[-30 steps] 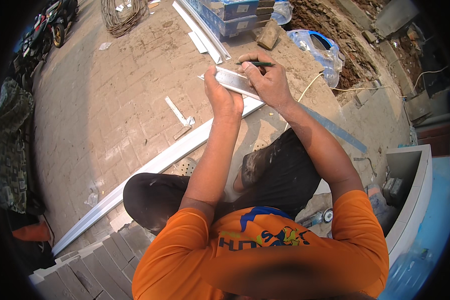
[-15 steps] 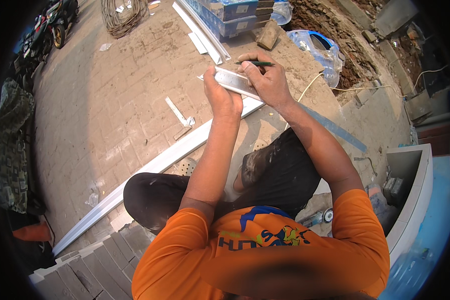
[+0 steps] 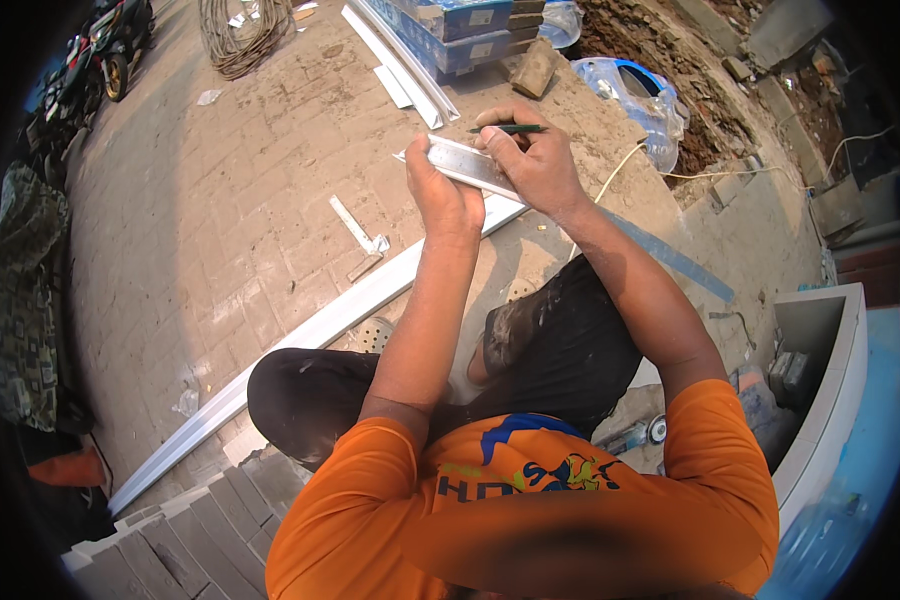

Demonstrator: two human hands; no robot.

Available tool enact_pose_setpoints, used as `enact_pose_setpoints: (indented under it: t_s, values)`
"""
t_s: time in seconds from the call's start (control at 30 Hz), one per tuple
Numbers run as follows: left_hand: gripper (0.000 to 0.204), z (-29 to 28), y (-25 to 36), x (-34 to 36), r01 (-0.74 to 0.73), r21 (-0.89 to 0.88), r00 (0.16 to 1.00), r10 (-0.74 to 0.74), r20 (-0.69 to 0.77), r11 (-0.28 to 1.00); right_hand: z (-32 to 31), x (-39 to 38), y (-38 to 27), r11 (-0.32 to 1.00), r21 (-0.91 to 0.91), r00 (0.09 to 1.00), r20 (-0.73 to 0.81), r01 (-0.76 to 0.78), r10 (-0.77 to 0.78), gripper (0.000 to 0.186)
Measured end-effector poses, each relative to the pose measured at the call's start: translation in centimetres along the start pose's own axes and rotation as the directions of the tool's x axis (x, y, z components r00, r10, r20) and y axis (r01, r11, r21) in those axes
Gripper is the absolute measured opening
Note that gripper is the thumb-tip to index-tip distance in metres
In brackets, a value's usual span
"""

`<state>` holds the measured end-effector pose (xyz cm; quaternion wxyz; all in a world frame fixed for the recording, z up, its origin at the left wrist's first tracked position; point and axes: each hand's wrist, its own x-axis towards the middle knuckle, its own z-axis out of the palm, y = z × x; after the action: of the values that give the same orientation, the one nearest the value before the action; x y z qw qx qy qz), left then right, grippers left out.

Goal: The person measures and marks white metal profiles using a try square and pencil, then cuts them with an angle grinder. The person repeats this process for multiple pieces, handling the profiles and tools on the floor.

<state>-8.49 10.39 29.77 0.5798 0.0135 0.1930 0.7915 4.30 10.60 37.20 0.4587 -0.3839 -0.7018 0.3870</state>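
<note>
My left hand (image 3: 445, 198) is closed round a short white length of trim (image 3: 458, 158), its thumb along the near left end. A dark green pencil (image 3: 522, 128) sits in the closed fingers of my right hand (image 3: 538, 168), which rests over the right end of the trim. Whether the pencil tip touches the trim cannot be made out. Just below both hands lies the upper end of a long white strip (image 3: 340, 310), which runs down to the lower left across the paving.
An L-shaped tool (image 3: 355, 225) lies on the paving to the left. Farther off are white strips (image 3: 395, 65), stacked blue boxes (image 3: 470, 50) and a brick (image 3: 535, 70). A pale cable (image 3: 620, 175) and a flat grey bar (image 3: 670, 255) lie at right. Grey blocks (image 3: 190, 545) line the lower left.
</note>
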Motion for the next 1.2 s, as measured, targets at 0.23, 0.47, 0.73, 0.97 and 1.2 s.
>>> enact_pose_setpoints:
  t_s: [0.23,0.47,0.73,0.97,1.2]
  values:
    - [0.035,-0.17,-0.08,0.13,-0.003,-0.001,0.999,0.003,0.032,1.0,0.0,-0.02,-0.35,0.996,-0.083,0.999,0.034,0.019,-0.017,0.024]
    - [0.035,0.12,-0.15,0.08,-0.023,-0.001,1.0,0.023,0.012,1.0,0.1,0.02,-0.16,0.998,-0.069,1.0,0.007,0.003,-0.002,0.025]
    - [0.035,0.21,-0.06,0.04,-0.019,-0.002,1.0,0.019,-0.002,1.0,0.17,0.12,0.42,0.997,-0.076,1.0,-0.005,-0.006,0.005,0.026]
    - [0.033,0.3,0.11,-0.14,-0.015,0.009,1.0,0.016,-0.015,1.0,-0.04,0.13,0.52,0.996,-0.088,0.999,-0.041,-0.033,0.029,0.025]
    - [0.038,0.61,0.04,-0.45,-0.008,0.019,1.0,0.009,-0.018,1.0,0.54,0.11,0.24,0.995,-0.077,0.998,-0.011,0.061,-0.062,0.024]
